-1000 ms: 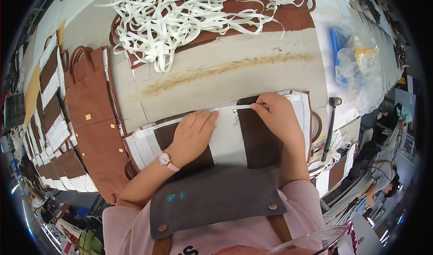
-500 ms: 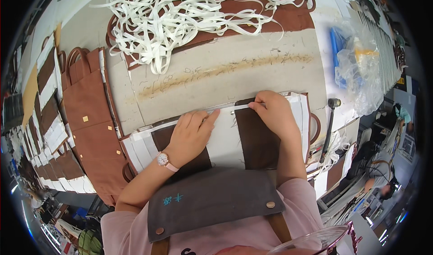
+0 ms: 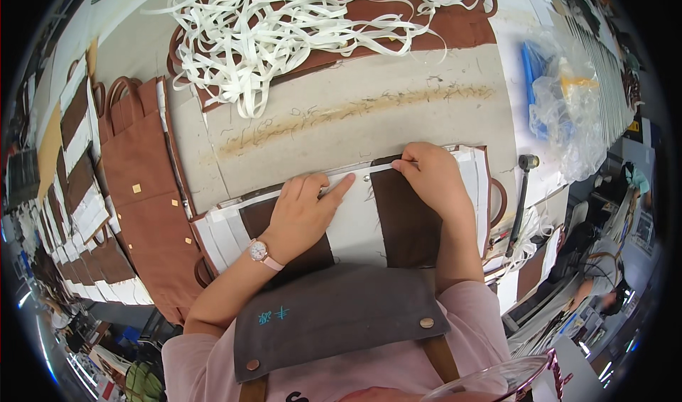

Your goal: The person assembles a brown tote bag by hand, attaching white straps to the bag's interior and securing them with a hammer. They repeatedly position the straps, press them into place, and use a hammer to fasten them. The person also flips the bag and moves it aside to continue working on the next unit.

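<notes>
A bag panel [image 3: 355, 221], white with dark brown patches and a reddish-brown border and handles, lies in front of me. A narrow white tape [image 3: 374, 168] runs along its far edge. My right hand [image 3: 432, 180] pinches this tape between thumb and fingertips, right of the middle. Further left, my left hand [image 3: 300, 207] rests on the panel beside the same edge. Its index finger stretches along the tape and the other fingers bend loosely, with nothing visible in them. Between the two hands a small round metal snap [image 3: 366, 179] shows near the edge.
A tangled heap of white tape [image 3: 263, 33] lies at the back on a brown bag piece [image 3: 455, 29]. Brown bag panels [image 3: 145, 189] are stacked at left. To the right are a hammer [image 3: 521, 196], a clear plastic bag [image 3: 568, 118] and more loose tape [image 3: 529, 235].
My left hand has shifted slightly to the right, its index finger sliding along the edge. The right hand keeps its pinch in nearly the same place.
</notes>
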{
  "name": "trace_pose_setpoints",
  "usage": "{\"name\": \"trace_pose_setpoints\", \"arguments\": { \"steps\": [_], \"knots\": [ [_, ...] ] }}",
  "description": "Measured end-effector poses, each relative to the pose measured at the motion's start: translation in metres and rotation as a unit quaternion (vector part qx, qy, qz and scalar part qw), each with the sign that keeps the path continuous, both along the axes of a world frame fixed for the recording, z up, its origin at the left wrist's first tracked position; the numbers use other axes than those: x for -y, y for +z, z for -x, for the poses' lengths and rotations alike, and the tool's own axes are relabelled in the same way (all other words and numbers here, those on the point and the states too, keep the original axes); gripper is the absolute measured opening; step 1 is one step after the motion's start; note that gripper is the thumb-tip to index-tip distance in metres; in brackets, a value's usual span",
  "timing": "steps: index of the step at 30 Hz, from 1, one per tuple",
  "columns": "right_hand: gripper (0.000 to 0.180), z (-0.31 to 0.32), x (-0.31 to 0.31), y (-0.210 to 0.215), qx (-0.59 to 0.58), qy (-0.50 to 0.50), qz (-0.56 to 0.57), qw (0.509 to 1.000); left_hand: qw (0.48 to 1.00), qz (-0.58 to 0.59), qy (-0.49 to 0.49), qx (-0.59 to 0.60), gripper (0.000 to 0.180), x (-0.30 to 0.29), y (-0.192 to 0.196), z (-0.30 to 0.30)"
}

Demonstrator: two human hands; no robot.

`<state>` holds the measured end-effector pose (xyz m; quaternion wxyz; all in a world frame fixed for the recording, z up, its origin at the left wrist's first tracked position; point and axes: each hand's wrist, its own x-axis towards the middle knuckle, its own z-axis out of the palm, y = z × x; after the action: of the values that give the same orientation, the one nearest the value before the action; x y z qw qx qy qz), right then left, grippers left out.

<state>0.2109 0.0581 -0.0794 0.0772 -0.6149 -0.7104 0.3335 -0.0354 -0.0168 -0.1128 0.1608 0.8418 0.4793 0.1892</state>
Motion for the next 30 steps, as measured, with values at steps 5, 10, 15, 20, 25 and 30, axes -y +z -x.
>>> {"name": "trace_pose_setpoints", "arguments": {
  "steps": [5,10,15,20,25,30],
  "knots": [
    [0.024,-0.001,0.001,0.000,-0.002,0.002,-0.004,1.000,1.000,-0.003,0.000,-0.001,0.054,-0.003,0.000,-0.002],
    [0.024,0.001,0.001,-0.003,0.010,0.002,-0.016,1.000,0.999,-0.006,-0.004,-0.036,0.057,-0.010,0.005,-0.008],
    [0.023,0.004,0.000,0.001,0.029,0.010,-0.007,1.000,0.994,0.041,-0.039,-0.090,0.065,-0.026,0.021,-0.015],
    [0.021,0.011,0.003,-0.001,0.069,0.018,-0.055,0.996,0.994,-0.004,-0.102,-0.035,0.056,-0.034,0.019,-0.030],
    [0.021,-0.002,0.011,0.022,0.230,-0.002,-0.165,0.959,0.992,-0.066,-0.102,0.016,0.044,-0.037,0.000,-0.044],
    [0.019,-0.062,0.011,0.029,-0.015,-0.092,-0.037,0.995,0.990,-0.084,-0.116,0.004,0.037,-0.034,0.002,-0.039]
  ]
}}
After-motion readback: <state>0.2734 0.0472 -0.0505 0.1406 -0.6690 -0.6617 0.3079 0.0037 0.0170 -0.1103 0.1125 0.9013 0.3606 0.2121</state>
